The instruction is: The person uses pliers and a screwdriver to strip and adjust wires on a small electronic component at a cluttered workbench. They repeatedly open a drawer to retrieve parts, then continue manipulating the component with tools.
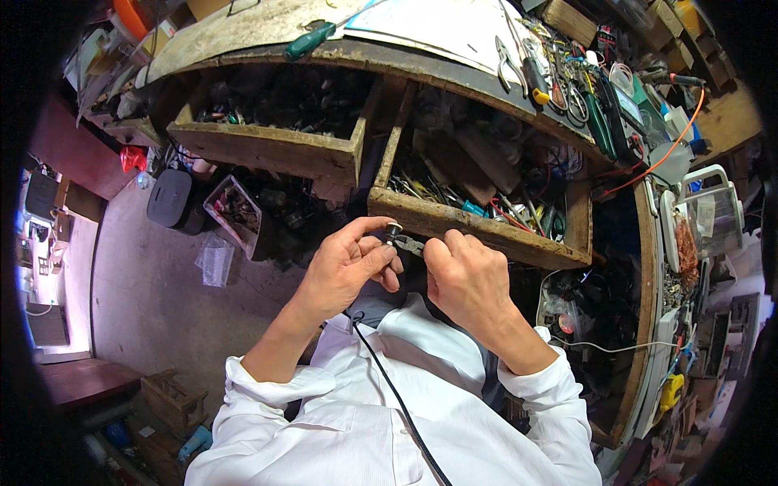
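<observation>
My left hand (344, 267) pinches a small dark, round part with a pale top (393, 230) between thumb and fingers, above my lap. My right hand (470, 279) is closed in a fist around a metal tool that looks like pliers (410, 245). The jaws point left and meet the small part, or lie right beside it; I cannot tell which. The tool's handles are hidden inside my right fist. Both hands are just in front of the pulled-out right drawer (478, 228).
A left drawer (267, 150) stands open, full of dark parts. On the workbench (243, 40) lie a green-handled screwdriver (310, 40), pliers (510, 66) and several other tools. A white box (235, 215) of parts and a black bin (172, 201) stand on the floor.
</observation>
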The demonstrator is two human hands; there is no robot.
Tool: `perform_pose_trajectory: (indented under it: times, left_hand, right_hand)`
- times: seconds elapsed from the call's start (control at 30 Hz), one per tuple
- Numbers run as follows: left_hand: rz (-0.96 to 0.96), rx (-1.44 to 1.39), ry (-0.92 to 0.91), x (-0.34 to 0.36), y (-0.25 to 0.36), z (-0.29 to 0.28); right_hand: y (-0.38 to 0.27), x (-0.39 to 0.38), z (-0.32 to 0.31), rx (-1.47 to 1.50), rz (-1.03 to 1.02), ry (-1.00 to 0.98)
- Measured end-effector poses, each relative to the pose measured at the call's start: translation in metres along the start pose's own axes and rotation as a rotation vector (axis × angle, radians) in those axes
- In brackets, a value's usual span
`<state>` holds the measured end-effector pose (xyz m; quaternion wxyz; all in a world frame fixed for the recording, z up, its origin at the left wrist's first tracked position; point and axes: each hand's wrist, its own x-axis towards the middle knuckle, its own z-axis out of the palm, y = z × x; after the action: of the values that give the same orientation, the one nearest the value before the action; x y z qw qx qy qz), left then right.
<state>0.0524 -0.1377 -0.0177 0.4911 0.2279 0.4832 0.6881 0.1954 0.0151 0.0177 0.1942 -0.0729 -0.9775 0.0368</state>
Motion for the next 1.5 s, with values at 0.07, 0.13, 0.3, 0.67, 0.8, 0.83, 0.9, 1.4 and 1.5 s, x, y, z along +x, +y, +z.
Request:
perform_pose_trajectory:
  times: [0.07, 0.13, 0.3, 0.67, 0.8, 0.83, 0.9, 1.4, 1.5]
  left_hand:
    - [-0.026, -0.029, -0.01, -0.001, 0.002, -0.001]
    - [-0.045, -0.07, -0.025, -0.003, 0.003, 0.0]
    - [-0.068, -0.158, -0.017, -0.001, 0.0, 0.002]
    - [-0.075, -0.156, 0.004, 0.003, -0.004, 0.004]
    - [-0.093, -0.183, 0.009, 0.002, -0.002, 0.009]
    - [-0.08, -0.168, 0.001, 0.003, -0.002, 0.009]
    - [-0.053, -0.128, -0.041, 0.003, -0.006, 0.008]
    - [-0.057, -0.244, -0.048, -0.003, 0.002, 0.009]
    - [-0.051, -0.254, -0.055, -0.004, 0.002, 0.006]
  right_hand:
    - [0.004, -0.003, 0.001, 0.098, 0.031, -0.064]
    - [0.007, -0.005, 0.004, 0.158, 0.049, -0.1]
    - [0.004, -0.003, 0.005, 0.104, 0.024, -0.012]
    - [0.0, -0.006, 0.01, 0.033, 0.016, 0.016]
    - [-0.002, -0.006, 0.008, 0.082, 0.044, 0.008]
    - [0.0, -0.007, 0.009, 0.151, 0.054, -0.006]
    - [0.004, -0.01, 0.01, 0.289, 0.073, -0.034]
    - [0.005, -0.006, 0.014, 1.081, 0.419, -0.226]
    - [0.005, -0.004, 0.015, 1.377, 0.556, -0.362]
